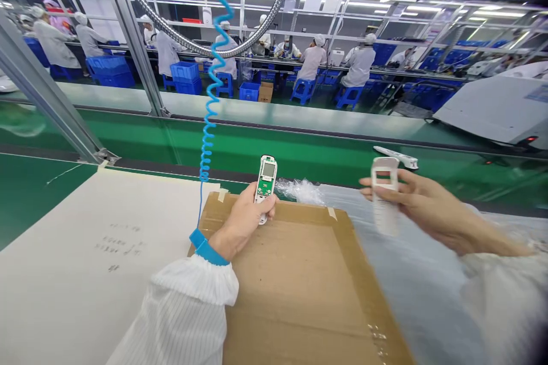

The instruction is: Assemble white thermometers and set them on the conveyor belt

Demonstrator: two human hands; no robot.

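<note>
My left hand point(246, 218) is closed round the lower end of a small green circuit board with a little screen point(266, 178), held upright above the cardboard sheet point(299, 285). A blue wrist strap point(208, 250) with a coiled blue cord point(212, 91) sits on that wrist. My right hand point(422, 205) pinches a white plastic cover with a window cut-out point(384, 194), held up to the right, slightly blurred. The two parts are apart.
A white paper sheet point(85, 251) lies at left, clear plastic film point(411, 285) at right. Another white part point(396, 156) rests on the green conveyor belt point(257, 148). A metal frame post point(47, 97) stands left. Several workers in white sit at a far line with blue bins.
</note>
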